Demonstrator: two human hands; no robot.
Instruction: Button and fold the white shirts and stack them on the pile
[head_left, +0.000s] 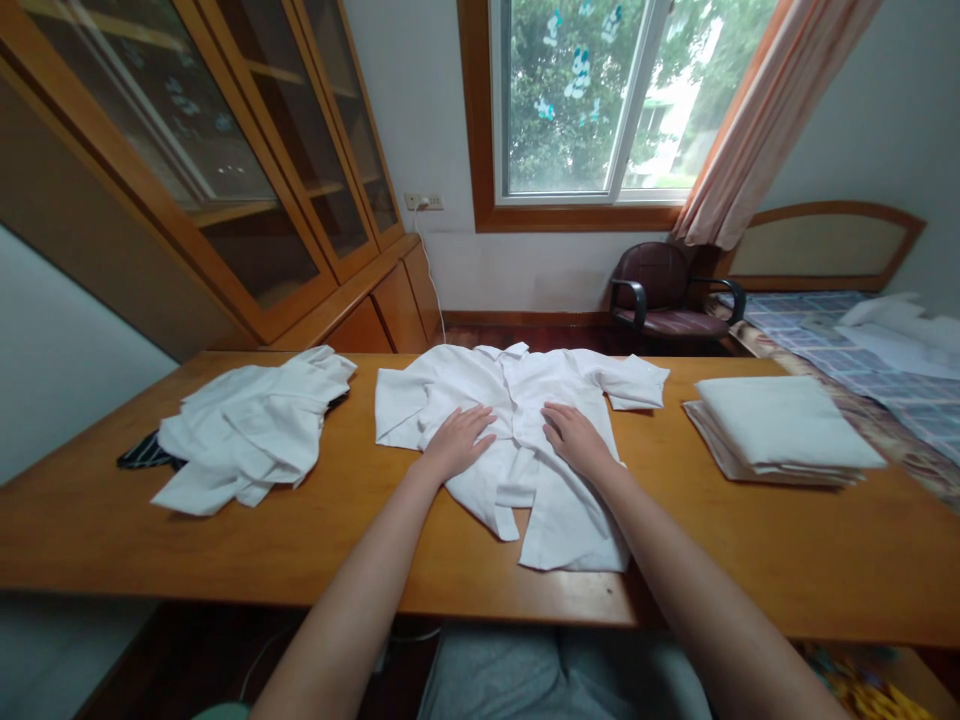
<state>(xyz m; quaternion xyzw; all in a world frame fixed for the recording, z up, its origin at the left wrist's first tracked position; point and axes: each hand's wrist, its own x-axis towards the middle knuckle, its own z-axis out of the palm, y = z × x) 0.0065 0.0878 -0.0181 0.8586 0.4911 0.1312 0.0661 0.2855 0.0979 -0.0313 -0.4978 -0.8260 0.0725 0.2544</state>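
A white short-sleeved shirt lies spread on the wooden table, collar away from me, its lower part rumpled near the front edge. My left hand rests flat on the shirt's left half, fingers stretched out. My right hand lies flat on the right half, fingers also extended. Neither hand grips the cloth.
A loose heap of white garments with a dark striped piece lies at the table's left. A stack of folded white shirts sits at the right. Behind stand a chair, a glass-door cabinet and a bed.
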